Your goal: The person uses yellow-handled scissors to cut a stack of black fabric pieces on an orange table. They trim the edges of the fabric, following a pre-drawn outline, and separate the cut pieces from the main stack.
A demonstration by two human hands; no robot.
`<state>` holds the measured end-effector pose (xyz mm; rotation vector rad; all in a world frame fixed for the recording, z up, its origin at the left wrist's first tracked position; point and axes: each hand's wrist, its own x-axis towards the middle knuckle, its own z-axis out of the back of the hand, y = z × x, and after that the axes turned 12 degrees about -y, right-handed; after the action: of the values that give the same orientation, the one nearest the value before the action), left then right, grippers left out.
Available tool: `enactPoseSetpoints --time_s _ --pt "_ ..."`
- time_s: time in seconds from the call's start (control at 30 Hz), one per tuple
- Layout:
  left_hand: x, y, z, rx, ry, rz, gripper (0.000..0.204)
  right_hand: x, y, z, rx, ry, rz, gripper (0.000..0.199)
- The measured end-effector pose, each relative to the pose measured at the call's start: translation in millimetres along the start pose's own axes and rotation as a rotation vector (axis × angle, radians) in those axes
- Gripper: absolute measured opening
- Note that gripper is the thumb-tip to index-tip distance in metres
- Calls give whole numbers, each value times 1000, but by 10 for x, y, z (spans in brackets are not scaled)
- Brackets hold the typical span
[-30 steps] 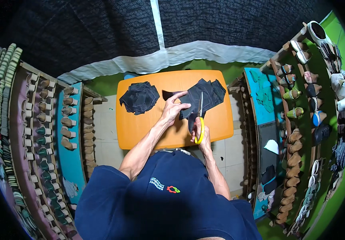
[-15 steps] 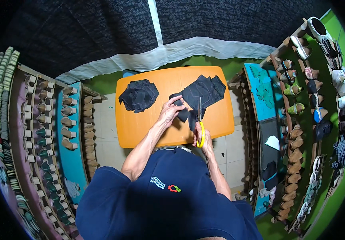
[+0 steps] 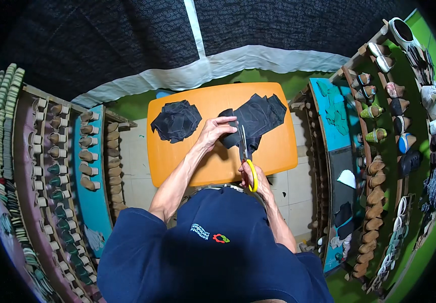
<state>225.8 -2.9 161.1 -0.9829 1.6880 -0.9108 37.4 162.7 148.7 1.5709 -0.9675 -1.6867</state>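
My left hand point(image 3: 213, 133) is closed on a dark fabric piece point(image 3: 227, 140), holding it above the table with the thumb and fingers at its upper part. Scissors with yellow handles point(image 3: 253, 178) are in my right hand point(image 3: 261, 182), fingers through the loops. Their blades point away from me and lie along the right side of the held piece, close to my left fingertips. Whether the blades are cutting into it cannot be made out. Just beyond, a stack of dark fabric pieces point(image 3: 263, 115) with thin pale lines lies on the right of the orange table point(image 3: 217, 97).
A second, rounder heap of dark fabric pieces point(image 3: 176, 121) lies on the table's left. Racks of brown shoe lasts point(image 3: 88, 155) stand at left. More shelves with shoes point(image 3: 377, 135) line the right wall. A dark curtain point(image 3: 127, 40) hangs behind the table.
The scissors have shifted left, and their blades now tilt left against the held fabric piece. My left fingers have moved slightly right and away from me, still gripping it.
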Motion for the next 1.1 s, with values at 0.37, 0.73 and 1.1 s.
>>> enactPoseSetpoints --time_s 0.37,0.73,1.1 --pt "90 -294 -9 145 156 -16 59 -76 199 23 -125 -44 102 50" --pt "105 -273 -45 135 159 -12 61 -54 179 18 -154 -88 140 47" --pt "90 -309 -101 115 132 -19 61 -20 168 5 -170 -118 160 51"
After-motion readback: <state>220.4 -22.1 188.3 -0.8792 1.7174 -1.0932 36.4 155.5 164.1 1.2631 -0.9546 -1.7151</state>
